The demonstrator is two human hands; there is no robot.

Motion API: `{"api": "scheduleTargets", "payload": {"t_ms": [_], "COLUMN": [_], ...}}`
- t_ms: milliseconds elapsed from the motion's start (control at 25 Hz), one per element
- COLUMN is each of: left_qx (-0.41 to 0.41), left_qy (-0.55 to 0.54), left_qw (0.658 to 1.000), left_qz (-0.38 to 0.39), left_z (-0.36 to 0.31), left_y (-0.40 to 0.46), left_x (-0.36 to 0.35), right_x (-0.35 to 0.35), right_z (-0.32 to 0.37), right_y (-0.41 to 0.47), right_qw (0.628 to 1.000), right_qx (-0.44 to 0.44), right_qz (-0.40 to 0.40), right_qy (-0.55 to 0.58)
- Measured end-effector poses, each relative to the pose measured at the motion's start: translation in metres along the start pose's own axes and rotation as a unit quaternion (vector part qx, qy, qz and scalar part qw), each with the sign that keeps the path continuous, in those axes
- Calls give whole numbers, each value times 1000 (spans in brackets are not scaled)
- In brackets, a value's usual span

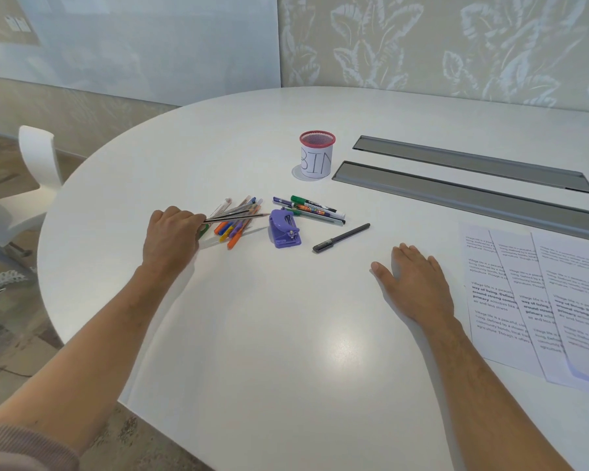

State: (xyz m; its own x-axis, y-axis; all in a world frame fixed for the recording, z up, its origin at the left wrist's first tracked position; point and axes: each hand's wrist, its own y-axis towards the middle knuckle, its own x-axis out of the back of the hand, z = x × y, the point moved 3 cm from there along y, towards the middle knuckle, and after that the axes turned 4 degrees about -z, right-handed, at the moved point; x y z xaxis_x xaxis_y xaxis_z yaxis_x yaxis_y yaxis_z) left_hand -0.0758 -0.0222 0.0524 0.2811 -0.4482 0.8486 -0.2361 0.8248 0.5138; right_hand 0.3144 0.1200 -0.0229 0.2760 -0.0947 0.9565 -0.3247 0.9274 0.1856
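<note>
Pinched at left end by curled fingers (191,217) of left hand (170,236), 2 thin pencils (242,217), long axis running rightward; right hand (417,287) flat, relaxed, well apart.

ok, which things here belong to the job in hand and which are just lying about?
In play: left hand pinching thin dark pencils; pen pile beneath them; BIN cup, probably the destination.
Lying about: right hand flat on table; purple punch; black pen; marker cluster; printed sheets.
</note>
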Motion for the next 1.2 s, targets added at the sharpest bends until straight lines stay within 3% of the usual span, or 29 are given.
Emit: {"api": "scheduleTargets", "payload": {"t_ms": [240, 640, 960, 1200], "left_qx": [61, 96, 132, 26], "left_qy": [8, 19, -58, -162], "left_qw": [997, 989, 988, 984], "left_qz": [56, 112, 54, -71], "left_z": [-13, -36, -44, -90], "left_y": [14, 33, 32, 32], "left_x": [-9, -31, -27, -9], "right_x": [1, 1, 1, 1], "right_z": [0, 0, 0, 1], "right_y": [-1, -1, 0, -1], "right_qw": [1000, 1000, 1000, 1000], "right_qx": [2, 1, 0, -1], "right_qz": [1, -2, -4, -4], "right_qy": [-3, -1, 2, 6]}}
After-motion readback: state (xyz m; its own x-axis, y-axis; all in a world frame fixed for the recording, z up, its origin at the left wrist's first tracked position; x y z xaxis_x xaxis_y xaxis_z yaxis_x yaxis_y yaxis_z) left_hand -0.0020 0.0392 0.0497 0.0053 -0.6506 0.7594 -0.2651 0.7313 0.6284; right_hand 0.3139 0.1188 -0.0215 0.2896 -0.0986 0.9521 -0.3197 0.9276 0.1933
